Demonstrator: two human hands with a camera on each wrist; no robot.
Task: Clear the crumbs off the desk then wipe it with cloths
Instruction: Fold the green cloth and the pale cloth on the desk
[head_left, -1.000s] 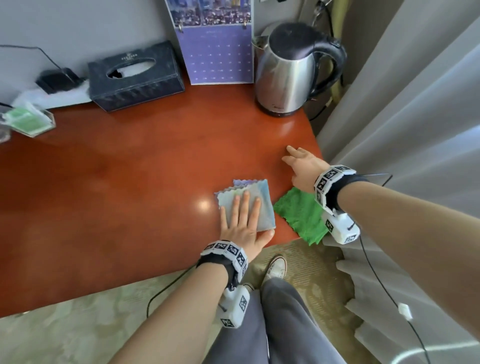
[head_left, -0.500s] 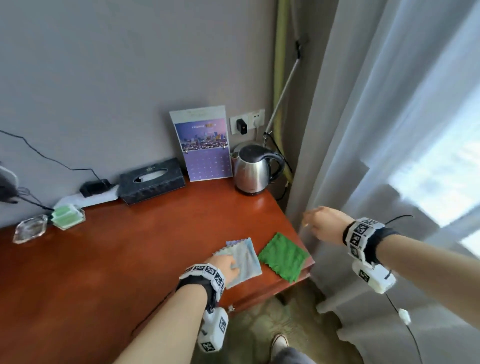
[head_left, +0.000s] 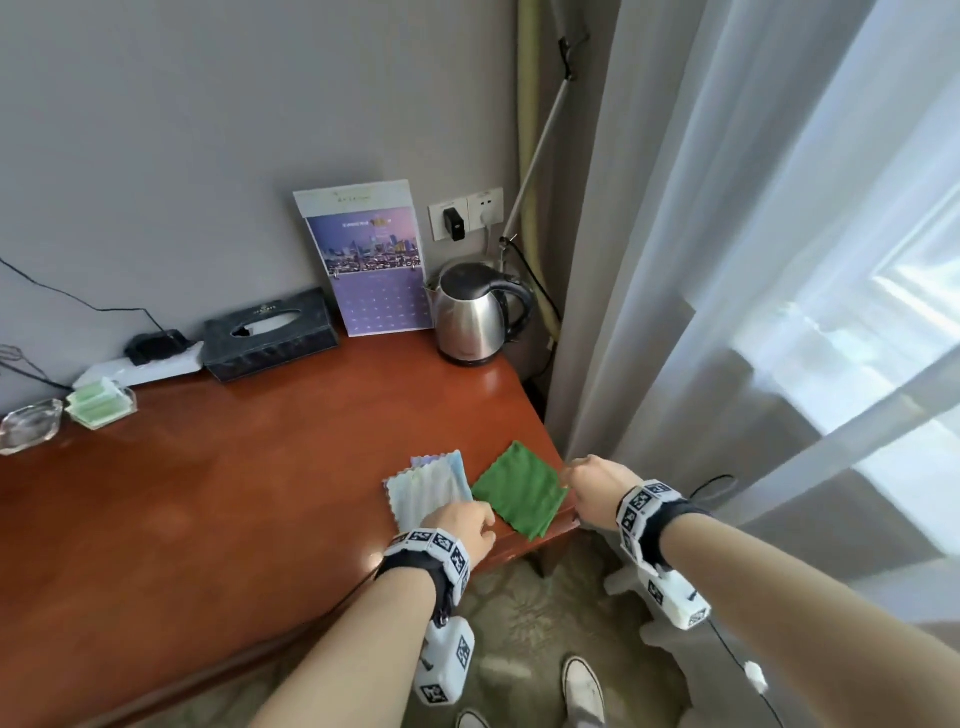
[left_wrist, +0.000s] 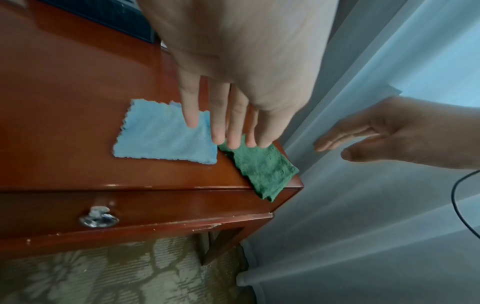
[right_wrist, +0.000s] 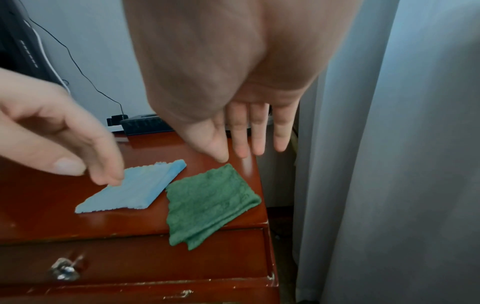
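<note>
Two folded cloths lie side by side at the front right corner of the red-brown desk (head_left: 234, 493). The blue cloth (head_left: 423, 491) is flat, and the green cloth (head_left: 519, 491) overhangs the front edge a little. My left hand (head_left: 462, 522) hovers over the blue cloth's near edge with fingers straight and relaxed (left_wrist: 228, 131), holding nothing. My right hand (head_left: 597, 491) is beside the desk's right edge, just right of the green cloth (right_wrist: 210, 199), with its fingers (right_wrist: 257, 133) spread straight and empty. No crumbs show on the desk.
Along the back wall stand a steel kettle (head_left: 475, 312), a purple calendar (head_left: 371, 260), a black tissue box (head_left: 270, 335) and a power strip (head_left: 140, 366). A glass ashtray (head_left: 26, 428) sits far left. Curtains (head_left: 727, 260) hang right of the desk. A drawer knob (left_wrist: 98, 218) is below.
My left hand, pressed flat on the blue cloth a second ago, has lifted off it. My right hand left the desk, swung right, then came back beside the green cloth. The view pulled back.
</note>
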